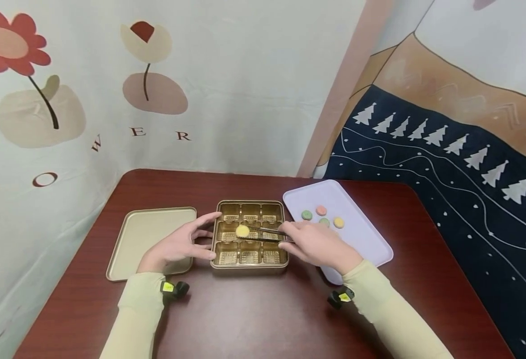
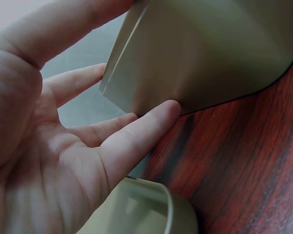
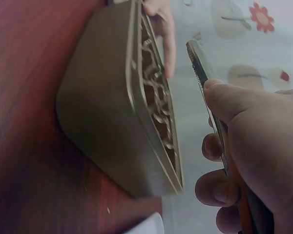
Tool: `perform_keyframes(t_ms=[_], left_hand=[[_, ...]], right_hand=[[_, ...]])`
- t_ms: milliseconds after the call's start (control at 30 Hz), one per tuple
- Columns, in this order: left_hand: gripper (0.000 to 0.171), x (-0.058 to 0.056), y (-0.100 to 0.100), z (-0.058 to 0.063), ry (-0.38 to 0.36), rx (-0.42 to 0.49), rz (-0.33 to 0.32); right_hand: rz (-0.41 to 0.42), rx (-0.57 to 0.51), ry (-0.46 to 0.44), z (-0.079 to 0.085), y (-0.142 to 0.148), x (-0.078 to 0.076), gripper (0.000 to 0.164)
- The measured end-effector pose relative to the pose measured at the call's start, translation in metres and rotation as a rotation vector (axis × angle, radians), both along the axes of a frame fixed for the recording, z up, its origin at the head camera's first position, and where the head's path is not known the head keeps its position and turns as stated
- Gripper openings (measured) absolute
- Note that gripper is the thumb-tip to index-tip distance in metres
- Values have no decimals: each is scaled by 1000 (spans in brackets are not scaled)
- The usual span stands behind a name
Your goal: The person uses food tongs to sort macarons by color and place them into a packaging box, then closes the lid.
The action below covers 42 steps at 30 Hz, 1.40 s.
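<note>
My right hand (image 1: pixel 319 240) pinches a pair of slim metal tongs (image 3: pixel 205 68) between thumb and fingers. At the tongs' tips a small round yellow biscuit (image 1: pixel 242 231) is over the left compartment of the middle row of a gold tin (image 1: pixel 249 266). The tin has an insert with several square compartments. My left hand (image 1: pixel 182 242) is spread along the tin's left side, fingertips at its wall and rim, also visible in the left wrist view beside the tin wall (image 2: pixel 210 53). The right wrist view shows the tin's side; the biscuit is not visible there.
A pale lilac tray (image 1: pixel 364 244) on the right carries several pink, green and yellow biscuits (image 1: pixel 339 222). To the left lies a shallow gold lid (image 1: pixel 141 239), partly behind my left hand. All stand on a dark red wooden table (image 1: pixel 245 319) against printed curtains.
</note>
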State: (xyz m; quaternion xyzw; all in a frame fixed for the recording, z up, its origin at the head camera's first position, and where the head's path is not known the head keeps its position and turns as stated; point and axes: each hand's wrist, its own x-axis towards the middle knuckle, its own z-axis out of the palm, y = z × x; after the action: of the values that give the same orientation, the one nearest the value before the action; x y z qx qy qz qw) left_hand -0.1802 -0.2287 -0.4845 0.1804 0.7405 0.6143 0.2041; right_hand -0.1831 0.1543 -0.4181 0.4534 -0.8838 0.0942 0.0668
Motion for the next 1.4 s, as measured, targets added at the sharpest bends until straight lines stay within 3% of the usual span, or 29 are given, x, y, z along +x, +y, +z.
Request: perform_keyframes(t_ms=[167,433,600,833,1133,1267,1400], left_hand=[[108,-1,3,-1,4,-2,-8],[107,-2,2,0,9,-2,-6],[107,-1,1,-1,17,-9,-6],[108,-2,1,-1,19,-3,-5],[107,-1,0,-2,45,-34,-3],[106,-1,0,-2,42,-40,0],[106,-1,0,-2,46,-42,1]], right_hand=[[33,49,3,-7,-8,5,30],[29,34,-44,-12,-14,10,27],[36,72,-63,-11,-18,12,33],[-10,97,-78,-11,-15,13,39],[-4,63,-69,-12,-8,13,39],[-37,61,-91,-9,-1,13,45],[-78,30,-53,-7,13,13,46]])
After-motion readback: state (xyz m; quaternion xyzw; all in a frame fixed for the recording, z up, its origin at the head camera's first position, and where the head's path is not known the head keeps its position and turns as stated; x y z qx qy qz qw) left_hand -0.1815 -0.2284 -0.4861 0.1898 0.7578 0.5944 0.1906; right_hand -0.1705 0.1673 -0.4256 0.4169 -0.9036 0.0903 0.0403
